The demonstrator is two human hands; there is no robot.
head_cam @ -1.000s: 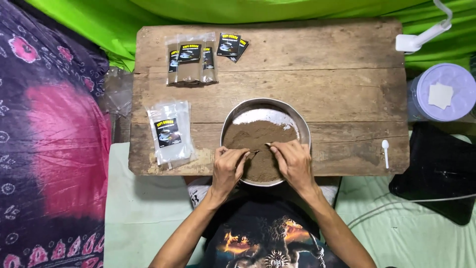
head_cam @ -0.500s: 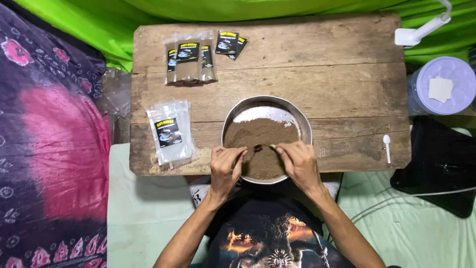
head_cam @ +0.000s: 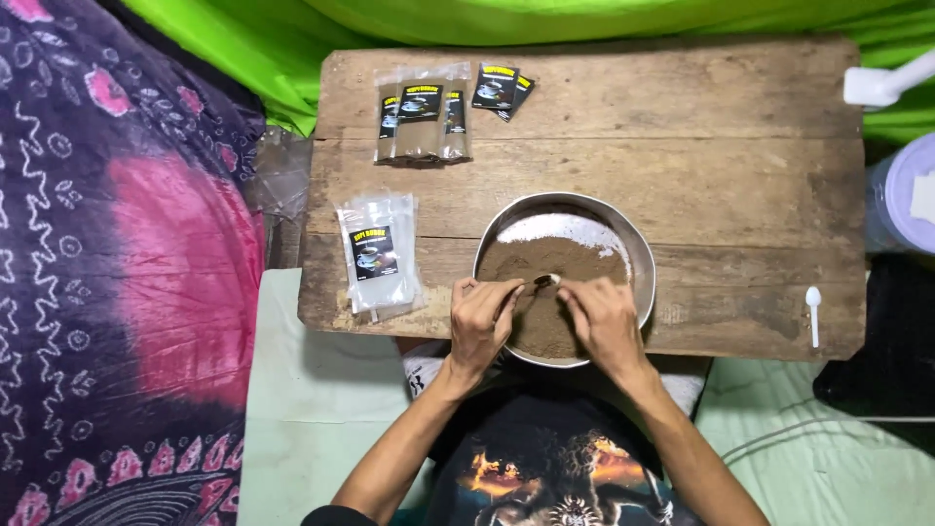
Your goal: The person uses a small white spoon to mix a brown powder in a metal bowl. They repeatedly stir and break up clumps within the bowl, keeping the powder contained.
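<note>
Both hands, left hand and right hand, pinch a small spoon over powder on a worn wooden board.

filled sachets, white spoon, lidded tub

Bowl of powder at the wooden board's near edge, empty pouches left of it, filled packets behind, small spoon far right.
</note>
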